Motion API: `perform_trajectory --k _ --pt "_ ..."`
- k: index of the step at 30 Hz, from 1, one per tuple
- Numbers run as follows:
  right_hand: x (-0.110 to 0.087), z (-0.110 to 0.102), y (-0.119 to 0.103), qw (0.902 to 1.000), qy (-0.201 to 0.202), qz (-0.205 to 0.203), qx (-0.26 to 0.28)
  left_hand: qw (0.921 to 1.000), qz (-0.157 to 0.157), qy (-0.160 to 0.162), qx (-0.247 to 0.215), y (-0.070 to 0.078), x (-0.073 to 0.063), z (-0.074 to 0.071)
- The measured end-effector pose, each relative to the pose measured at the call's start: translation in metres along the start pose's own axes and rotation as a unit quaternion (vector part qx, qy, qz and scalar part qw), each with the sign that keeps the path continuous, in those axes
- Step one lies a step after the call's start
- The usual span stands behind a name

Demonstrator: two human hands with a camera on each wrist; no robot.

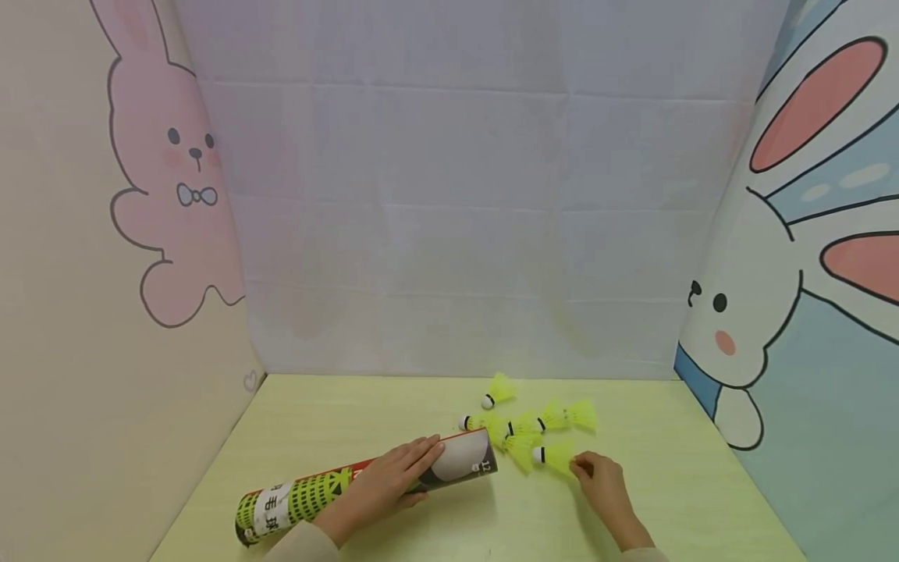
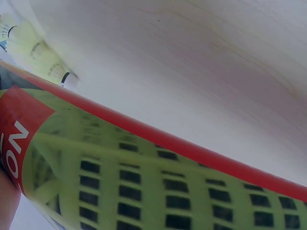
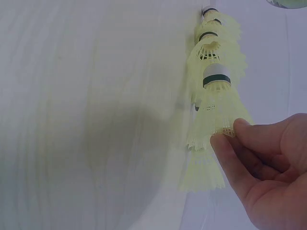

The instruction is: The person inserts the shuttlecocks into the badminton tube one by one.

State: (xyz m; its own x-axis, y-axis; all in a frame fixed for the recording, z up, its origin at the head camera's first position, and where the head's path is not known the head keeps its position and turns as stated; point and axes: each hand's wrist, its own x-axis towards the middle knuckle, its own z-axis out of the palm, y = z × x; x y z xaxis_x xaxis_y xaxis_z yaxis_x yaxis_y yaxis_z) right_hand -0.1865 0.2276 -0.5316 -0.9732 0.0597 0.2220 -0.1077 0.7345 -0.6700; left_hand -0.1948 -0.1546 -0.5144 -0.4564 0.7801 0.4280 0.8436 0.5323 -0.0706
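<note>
A long printed shuttlecock tube [image 1: 316, 496] lies slanted on the table, its right end close to the yellow shuttlecocks. My left hand [image 1: 389, 480] holds it around the middle, fingers over the top and thumb along the near side. In the left wrist view the tube [image 2: 158, 191] fills the lower part, with a red stripe along it. Between thumb and forefinger, my right hand [image 3: 273, 167] pinches the skirt rim of a yellow shuttlecock [image 3: 216, 105]. Its white cork with a dark band points toward the tube in the head view.
Several more yellow shuttlecocks [image 1: 523, 425] lie in a loose cluster just beyond the tube's right end. One shuttlecock [image 1: 500, 388] lies farther back, apart from them. A pale cloth wall [image 1: 456, 234] closes off the back of the wooden table [image 1: 337, 414], with rabbit-printed side walls.
</note>
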Motion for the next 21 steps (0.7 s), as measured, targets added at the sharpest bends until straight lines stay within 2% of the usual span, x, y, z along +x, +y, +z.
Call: perform_trajectory --k 4,14,21 --pt "0.001 -0.006 0.0 0.9999 0.015 0.001 -0.002 1.0 0.005 0.006 0.0 -0.001 0.0 0.0" --pt "0.002 -0.018 -0.007 0.9981 0.053 -0.03 0.002 0.9999 0.012 0.009 0.003 -0.002 0.0 0.003" --pt "0.004 -0.023 -0.016 0.9971 0.064 -0.039 0.009 0.9999 0.008 0.01 -0.002 -0.001 0.0 0.003"
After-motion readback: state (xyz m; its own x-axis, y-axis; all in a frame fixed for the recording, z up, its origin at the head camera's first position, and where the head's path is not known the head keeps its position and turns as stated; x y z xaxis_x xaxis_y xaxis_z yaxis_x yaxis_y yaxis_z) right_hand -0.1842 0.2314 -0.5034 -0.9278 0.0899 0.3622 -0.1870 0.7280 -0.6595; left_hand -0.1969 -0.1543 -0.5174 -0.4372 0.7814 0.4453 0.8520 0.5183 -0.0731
